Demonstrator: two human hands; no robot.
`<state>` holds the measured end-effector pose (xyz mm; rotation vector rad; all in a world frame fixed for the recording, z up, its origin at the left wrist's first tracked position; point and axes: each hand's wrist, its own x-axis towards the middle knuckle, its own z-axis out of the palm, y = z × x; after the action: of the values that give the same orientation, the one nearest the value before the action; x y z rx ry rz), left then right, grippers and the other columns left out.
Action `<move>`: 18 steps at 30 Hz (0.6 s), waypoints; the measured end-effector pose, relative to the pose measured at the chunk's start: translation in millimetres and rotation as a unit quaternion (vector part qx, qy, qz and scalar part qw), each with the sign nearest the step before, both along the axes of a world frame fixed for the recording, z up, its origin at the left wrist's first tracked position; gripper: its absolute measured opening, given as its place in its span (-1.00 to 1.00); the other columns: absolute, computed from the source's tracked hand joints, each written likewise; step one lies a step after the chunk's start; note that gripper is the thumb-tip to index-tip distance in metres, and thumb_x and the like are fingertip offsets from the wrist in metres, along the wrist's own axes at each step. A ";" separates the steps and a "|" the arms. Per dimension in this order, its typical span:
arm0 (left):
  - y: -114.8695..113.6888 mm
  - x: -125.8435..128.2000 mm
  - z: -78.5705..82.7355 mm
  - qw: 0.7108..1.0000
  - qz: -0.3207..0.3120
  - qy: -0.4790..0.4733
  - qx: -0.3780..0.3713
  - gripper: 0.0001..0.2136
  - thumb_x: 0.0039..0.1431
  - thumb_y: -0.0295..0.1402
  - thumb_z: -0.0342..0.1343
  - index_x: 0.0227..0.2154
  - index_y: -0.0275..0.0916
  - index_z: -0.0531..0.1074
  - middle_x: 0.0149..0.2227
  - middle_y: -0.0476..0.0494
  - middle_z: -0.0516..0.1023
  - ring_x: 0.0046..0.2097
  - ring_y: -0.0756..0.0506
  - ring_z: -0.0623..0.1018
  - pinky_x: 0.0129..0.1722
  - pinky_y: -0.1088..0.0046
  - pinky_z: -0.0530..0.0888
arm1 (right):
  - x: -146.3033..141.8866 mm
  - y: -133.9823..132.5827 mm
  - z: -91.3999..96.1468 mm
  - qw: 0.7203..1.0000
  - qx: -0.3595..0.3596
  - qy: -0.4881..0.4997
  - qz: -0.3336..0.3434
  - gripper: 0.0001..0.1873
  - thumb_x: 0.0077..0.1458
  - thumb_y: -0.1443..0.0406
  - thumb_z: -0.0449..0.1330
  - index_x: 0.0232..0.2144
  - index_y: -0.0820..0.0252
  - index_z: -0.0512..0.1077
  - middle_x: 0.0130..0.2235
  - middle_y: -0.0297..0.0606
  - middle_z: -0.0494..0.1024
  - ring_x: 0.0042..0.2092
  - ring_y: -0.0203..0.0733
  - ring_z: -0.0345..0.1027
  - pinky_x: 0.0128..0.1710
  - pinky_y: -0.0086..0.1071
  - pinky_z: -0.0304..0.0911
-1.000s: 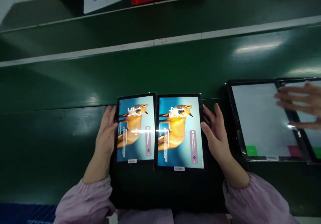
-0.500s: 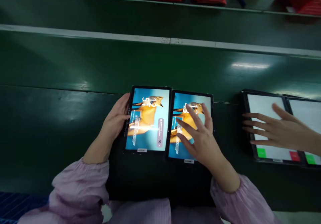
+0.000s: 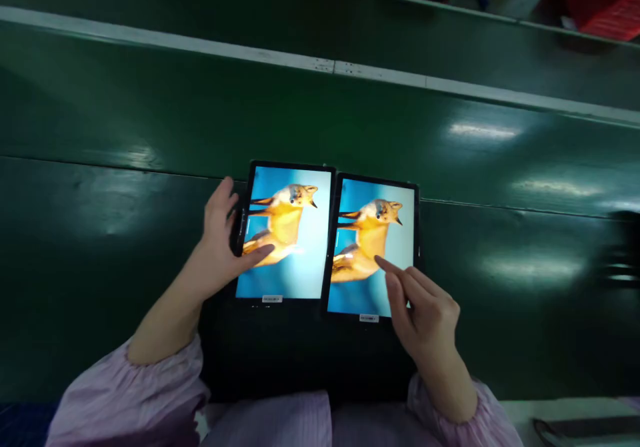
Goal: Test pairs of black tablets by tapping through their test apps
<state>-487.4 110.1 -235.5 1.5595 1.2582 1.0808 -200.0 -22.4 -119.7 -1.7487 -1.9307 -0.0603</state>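
Note:
Two black tablets lie side by side in front of me, both lit with a picture of an orange fox on blue. My left hand (image 3: pixel 226 237) grips the left edge of the left tablet (image 3: pixel 289 233), thumb lying across its screen and fingers behind the edge. My right hand (image 3: pixel 419 303) hovers over the lower right of the right tablet (image 3: pixel 373 240), index finger stretched out with its tip on the screen, the other fingers curled loosely and holding nothing.
The tablets rest on a dark green bench (image 3: pixel 100 247) in front of a green conveyor belt (image 3: pixel 450 140) with a white rail (image 3: pixel 380 77). Red packets (image 3: pixel 607 7) lie at the far right. A dark blurred shape (image 3: pixel 623 253) sits at the right edge.
The clock digits and lock-screen text have gone from both screens. My right hand drew back from flat on the right tablet to one pointing finger. The other person's hand and white-screened tablets left view.

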 end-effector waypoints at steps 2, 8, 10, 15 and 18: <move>1.9 -5.1 3.2 0.999 0.017 -0.040 -0.020 0.14 -0.10 0.22 0.53 0.52 0.18 0.13 0.62 -0.28 0.05 0.61 -0.58 0.07 0.50 -0.33 0.24 | -7.7 -0.2 -1.1 1.000 -0.022 0.005 0.021 -0.53 0.58 0.26 0.01 -0.01 0.23 0.74 -0.58 -0.38 0.45 -0.60 -0.38 0.31 -0.59 -0.47 0.26; 9.9 -12.2 10.2 0.991 0.061 -0.051 -0.106 0.04 -0.16 0.27 0.52 0.37 -0.08 0.39 0.45 -0.45 0.41 0.54 -0.61 0.25 0.48 -0.39 0.24 | -17.7 9.0 -4.8 0.997 -0.045 0.022 0.057 -0.54 0.58 0.28 0.02 -0.01 0.36 0.72 -0.56 -0.31 0.54 -0.61 -0.37 0.33 -0.62 -0.44 0.21; 10.8 -14.4 10.7 0.988 0.068 -0.047 -0.127 -0.03 -0.15 0.21 0.54 0.32 -0.08 0.44 0.41 -0.42 0.47 0.54 -0.59 0.27 0.48 -0.37 0.26 | -21.2 11.7 -6.7 0.997 -0.052 0.010 0.062 -0.54 0.58 0.29 0.02 -0.02 0.36 0.72 -0.53 -0.27 0.59 -0.56 -0.33 0.42 -0.60 -0.43 0.25; 10.0 -15.4 14.4 0.985 0.087 -0.024 -0.150 -0.27 -0.02 -0.01 0.49 0.23 -0.09 0.53 0.31 -0.34 0.59 0.48 -0.56 0.39 0.44 -0.34 0.35 | -31.2 19.7 -10.8 0.996 -0.055 -0.023 0.063 -0.51 0.59 0.26 -0.01 -0.04 0.31 0.72 -0.50 -0.25 0.63 -0.52 -0.26 0.50 -0.58 -0.41 0.29; 9.5 -10.9 23.2 0.982 0.092 -0.002 -0.163 -0.38 0.03 -0.10 0.41 0.19 -0.12 0.57 0.28 -0.33 0.62 0.42 -0.54 0.46 0.40 -0.32 0.42 | -37.3 26.3 -10.2 0.996 -0.045 -0.034 0.071 -0.47 0.61 0.27 -0.04 -0.07 0.36 0.73 -0.54 -0.28 0.59 -0.56 -0.31 0.45 -0.61 -0.44 0.24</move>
<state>-498.3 119.7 -212.3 1.2129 1.5157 0.9321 -237.3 3.9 -129.9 -1.6808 -2.1305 0.0181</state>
